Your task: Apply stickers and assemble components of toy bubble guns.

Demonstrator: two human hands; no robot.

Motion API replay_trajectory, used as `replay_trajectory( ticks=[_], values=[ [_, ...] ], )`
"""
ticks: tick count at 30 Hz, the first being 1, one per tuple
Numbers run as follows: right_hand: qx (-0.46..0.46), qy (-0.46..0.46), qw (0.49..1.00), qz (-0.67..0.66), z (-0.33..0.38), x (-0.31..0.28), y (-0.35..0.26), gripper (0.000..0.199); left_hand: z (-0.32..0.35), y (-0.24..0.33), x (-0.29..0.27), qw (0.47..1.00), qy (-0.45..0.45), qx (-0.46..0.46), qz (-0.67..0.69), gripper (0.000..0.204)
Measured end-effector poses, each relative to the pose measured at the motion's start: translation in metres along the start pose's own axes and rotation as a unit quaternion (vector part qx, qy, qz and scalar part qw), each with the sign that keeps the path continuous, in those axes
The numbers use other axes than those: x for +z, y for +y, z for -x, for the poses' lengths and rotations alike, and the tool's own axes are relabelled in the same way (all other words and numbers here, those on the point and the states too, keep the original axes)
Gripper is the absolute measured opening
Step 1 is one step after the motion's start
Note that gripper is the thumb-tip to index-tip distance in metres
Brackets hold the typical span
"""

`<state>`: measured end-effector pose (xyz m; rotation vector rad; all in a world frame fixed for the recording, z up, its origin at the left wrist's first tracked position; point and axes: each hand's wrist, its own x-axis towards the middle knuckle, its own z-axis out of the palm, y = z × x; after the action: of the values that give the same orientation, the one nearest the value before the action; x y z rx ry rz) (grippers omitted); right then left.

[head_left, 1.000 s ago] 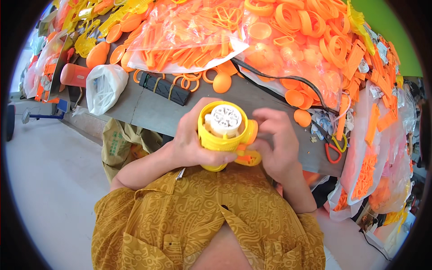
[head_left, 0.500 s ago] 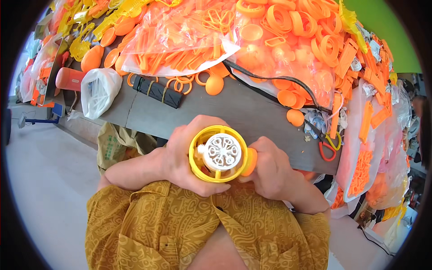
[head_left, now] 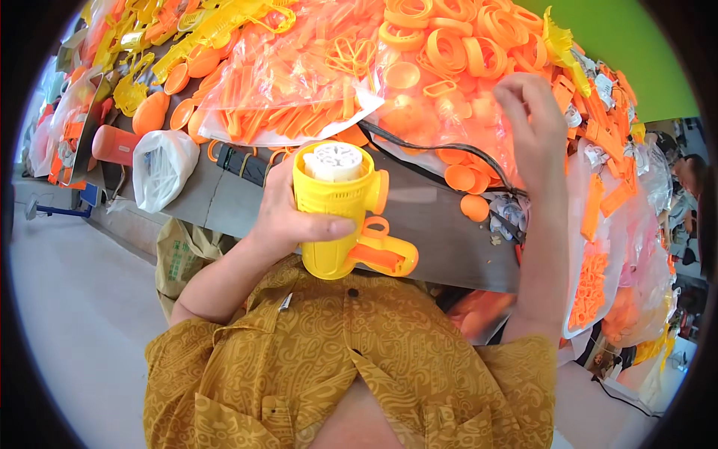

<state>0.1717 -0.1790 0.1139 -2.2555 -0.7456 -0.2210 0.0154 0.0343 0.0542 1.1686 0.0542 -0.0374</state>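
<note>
My left hand (head_left: 288, 213) grips a yellow plastic toy body (head_left: 333, 217) with a white round insert (head_left: 334, 160) at its top and an orange trigger piece (head_left: 378, 251) at its side. I hold it upright close to my chest, above the grey table edge (head_left: 441, 239). My right hand (head_left: 527, 123) is raised over the heap of orange plastic rings and discs (head_left: 449, 52) at the right, fingers curled down onto the pile. Whether it has a part between its fingers is hidden.
Clear bags of orange parts (head_left: 299, 82) cover the table's back. A white plastic bag (head_left: 161, 165) and an orange cylinder (head_left: 116, 144) lie at the left. A black cable (head_left: 449, 150) crosses the table. Bags of orange pieces (head_left: 591, 284) hang at the right.
My right hand has let go of the yellow toy and reached up to the orange pile. The left hand has turned the toy upright and holds it alone.
</note>
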Motion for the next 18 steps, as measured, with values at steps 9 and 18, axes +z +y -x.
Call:
replay_trajectory(
  ticks=[9, 18],
  values=[
    [0.028, 0.027, 0.958, 0.285, -0.046, 0.034, 0.045, 0.021, -0.005, -0.002, 0.012, 0.998, -0.011, -0.01, -0.056, 0.063],
    [-0.042, 0.063, 0.985, 0.156, -0.033, 0.045, 0.061, 0.02, -0.01, -0.005, 0.019, 0.995, -0.053, -0.002, -0.079, 0.061]
  ],
)
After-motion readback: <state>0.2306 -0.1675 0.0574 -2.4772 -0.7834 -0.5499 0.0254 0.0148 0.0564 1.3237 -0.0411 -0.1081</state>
